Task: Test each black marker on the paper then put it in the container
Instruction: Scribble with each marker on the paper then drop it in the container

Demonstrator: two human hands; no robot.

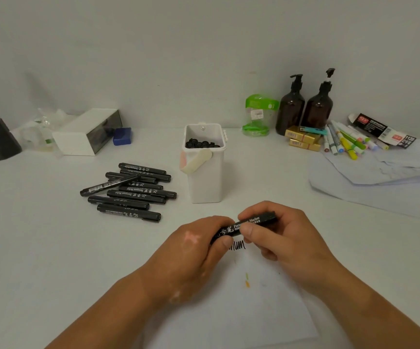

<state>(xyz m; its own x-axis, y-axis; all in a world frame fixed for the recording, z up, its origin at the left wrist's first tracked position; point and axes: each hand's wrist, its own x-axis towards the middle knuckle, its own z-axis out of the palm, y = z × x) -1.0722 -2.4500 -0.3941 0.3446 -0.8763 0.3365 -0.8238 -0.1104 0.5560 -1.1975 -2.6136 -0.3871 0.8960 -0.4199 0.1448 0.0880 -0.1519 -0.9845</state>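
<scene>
Both hands hold one black marker (246,224) level above the white paper (254,311). My left hand (196,253) grips its left end, which is hidden in the fingers. My right hand (277,235) pinches the barrel with thumb and fingers. A black scribble (238,245) shows on the paper just under the marker. A pile of several black markers (131,190) lies to the left. The white container (205,165) stands behind the hands with several black markers upright inside it.
Two brown pump bottles (304,109) and a green-lidded jar (258,115) stand at the back right, beside yellow boxes (302,138) and coloured markers (347,142). A light cloth (380,182) lies at the right. A white box (88,132) sits at the back left.
</scene>
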